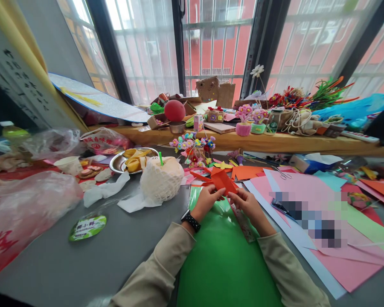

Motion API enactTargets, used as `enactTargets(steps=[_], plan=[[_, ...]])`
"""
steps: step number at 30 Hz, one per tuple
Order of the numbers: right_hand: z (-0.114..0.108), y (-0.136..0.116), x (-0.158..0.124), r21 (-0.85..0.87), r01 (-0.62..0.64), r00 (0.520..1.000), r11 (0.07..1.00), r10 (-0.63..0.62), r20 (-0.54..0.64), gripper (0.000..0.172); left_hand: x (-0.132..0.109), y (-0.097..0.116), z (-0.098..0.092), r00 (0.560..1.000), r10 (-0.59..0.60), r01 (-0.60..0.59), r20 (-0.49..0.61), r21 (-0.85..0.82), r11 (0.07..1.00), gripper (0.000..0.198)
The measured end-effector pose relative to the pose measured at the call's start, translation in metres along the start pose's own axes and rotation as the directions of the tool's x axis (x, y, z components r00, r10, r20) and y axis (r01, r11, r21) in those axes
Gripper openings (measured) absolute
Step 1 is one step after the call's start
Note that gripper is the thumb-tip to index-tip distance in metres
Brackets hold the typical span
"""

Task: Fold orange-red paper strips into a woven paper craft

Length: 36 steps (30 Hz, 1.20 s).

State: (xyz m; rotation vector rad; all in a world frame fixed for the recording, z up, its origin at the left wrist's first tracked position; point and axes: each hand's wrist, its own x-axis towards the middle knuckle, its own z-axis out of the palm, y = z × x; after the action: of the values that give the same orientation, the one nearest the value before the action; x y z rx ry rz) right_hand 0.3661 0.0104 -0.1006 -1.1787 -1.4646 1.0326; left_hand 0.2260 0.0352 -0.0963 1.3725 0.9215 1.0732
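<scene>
Between both hands a small piece of orange-red paper [224, 181] is held up over a green sheet [227, 256]. My left hand [208, 202], with a dark watch on its wrist, pinches the paper's lower left part. At its lower right edge, the fingers of my right hand [243, 202] are closed on the same piece. Whether the paper is folded there is hard to tell. More orange paper [246, 172] lies just behind the hands. A narrow patterned strip [243, 221] rests on the green sheet beneath my right hand.
Left of the hands stands a white coconut in foam netting [162, 178], near a metal plate [115, 164] with banana peel. Pink paper sheets [348, 264] and scissors [283, 174] lie at right. Fuzzy flowers [193, 147] stand behind, before a crowded windowsill [147, 138].
</scene>
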Motion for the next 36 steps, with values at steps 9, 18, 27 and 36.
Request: enactTargets(steps=[9,18,27,36], plan=[[0.001,-0.004,-0.003,-0.127,0.107,0.994,0.986,-0.104,0.028,0.025,0.002,0.002,-0.002,0.996,-0.009,0.002,-0.085,-0.082,0.997,0.026],[-0.002,-0.007,-0.004,-0.196,0.276,0.953,0.941,-0.294,-0.069,0.018,0.002,0.001,-0.001,0.993,0.038,-0.040,-0.112,-0.010,0.999,0.021],[-0.008,-0.004,-0.001,-0.272,0.355,0.933,0.895,-0.358,0.040,0.016,0.004,-0.008,-0.004,0.990,0.118,-0.108,-0.074,0.128,0.986,0.024],[-0.009,-0.002,0.001,-0.213,0.247,0.968,0.945,-0.249,0.019,0.016,-0.001,0.000,-0.001,0.997,0.062,-0.057,-0.045,0.088,0.995,0.028]])
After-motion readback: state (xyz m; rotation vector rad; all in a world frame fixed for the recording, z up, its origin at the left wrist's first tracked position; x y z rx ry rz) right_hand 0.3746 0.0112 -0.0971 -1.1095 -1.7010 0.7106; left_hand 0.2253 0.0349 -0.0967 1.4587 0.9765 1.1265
